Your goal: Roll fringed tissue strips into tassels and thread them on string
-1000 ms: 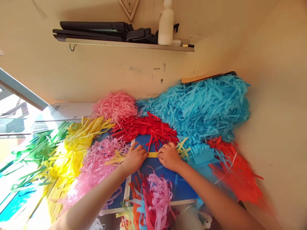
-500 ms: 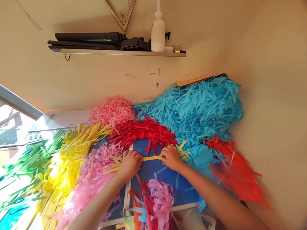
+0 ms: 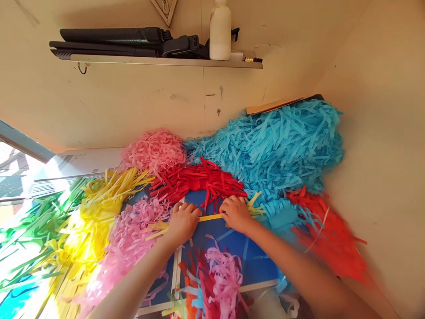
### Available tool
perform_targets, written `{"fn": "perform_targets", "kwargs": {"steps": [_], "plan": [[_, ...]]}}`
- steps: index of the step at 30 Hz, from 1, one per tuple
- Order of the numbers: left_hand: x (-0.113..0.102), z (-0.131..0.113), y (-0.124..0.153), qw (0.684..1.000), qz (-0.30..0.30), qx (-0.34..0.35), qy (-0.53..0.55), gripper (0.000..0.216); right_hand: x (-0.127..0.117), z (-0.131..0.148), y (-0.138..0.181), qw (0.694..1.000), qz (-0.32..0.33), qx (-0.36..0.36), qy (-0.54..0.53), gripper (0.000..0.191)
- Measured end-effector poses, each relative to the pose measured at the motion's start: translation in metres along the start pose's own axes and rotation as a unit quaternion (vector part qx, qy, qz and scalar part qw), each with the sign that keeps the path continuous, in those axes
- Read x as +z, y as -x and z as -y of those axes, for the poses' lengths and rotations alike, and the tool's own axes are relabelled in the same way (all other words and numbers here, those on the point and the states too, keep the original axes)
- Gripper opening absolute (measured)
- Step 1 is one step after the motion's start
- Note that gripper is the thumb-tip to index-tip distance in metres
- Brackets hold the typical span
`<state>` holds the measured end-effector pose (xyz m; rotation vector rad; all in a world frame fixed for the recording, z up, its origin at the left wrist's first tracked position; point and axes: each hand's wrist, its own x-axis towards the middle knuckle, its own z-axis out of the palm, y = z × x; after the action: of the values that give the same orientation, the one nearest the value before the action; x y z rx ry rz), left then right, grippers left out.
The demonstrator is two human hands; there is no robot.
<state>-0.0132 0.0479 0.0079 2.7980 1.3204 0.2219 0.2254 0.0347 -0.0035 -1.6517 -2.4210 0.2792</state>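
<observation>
A bundle of yellow paper strips (image 3: 210,217) lies across a blue mat (image 3: 232,252), and both my hands grip it. My left hand (image 3: 182,221) is closed on its left part, where loose yellow ends fan out over the pink strips. My right hand (image 3: 235,213) is closed on its right part, with more yellow ends sticking out past the fingers. Red strips (image 3: 195,179) lie just beyond the hands.
Heaps of cut paper surround the mat: a large blue heap (image 3: 279,141) at the back right, orange-red (image 3: 328,239) on the right, pink (image 3: 152,148) at the back, yellow (image 3: 99,199) and green (image 3: 36,221) on the left. A shelf (image 3: 166,61) bears a white bottle (image 3: 220,29).
My hands stay on the yellow strips; the gap between them widened a little after the first frame. The camera view shifted slightly.
</observation>
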Motion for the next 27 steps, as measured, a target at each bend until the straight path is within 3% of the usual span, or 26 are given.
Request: {"fn": "perform_targets", "kwargs": {"steps": [4,7,15,21,27], "plan": [[-0.002,-0.006,0.005,0.996,-0.014,0.088,-0.017,0.022,-0.007,0.01,0.002,0.992,-0.001,-0.126,0.026,0.014],[0.0,-0.011,0.001,0.994,-0.027,0.106,-0.027,0.019,-0.005,0.013,-0.003,0.98,-0.021,-0.185,0.067,0.022],[0.003,-0.016,-0.01,0.992,-0.077,0.084,-0.046,0.018,0.0,0.012,-0.011,0.985,-0.055,-0.141,0.081,0.014],[0.01,-0.017,0.002,0.993,-0.085,0.077,-0.033,0.025,0.011,0.026,-0.003,0.982,-0.059,-0.162,0.081,0.023],[0.015,-0.002,0.019,0.995,-0.069,0.063,0.031,0.019,0.016,-0.002,0.009,0.989,-0.048,-0.133,0.033,0.021]]}}
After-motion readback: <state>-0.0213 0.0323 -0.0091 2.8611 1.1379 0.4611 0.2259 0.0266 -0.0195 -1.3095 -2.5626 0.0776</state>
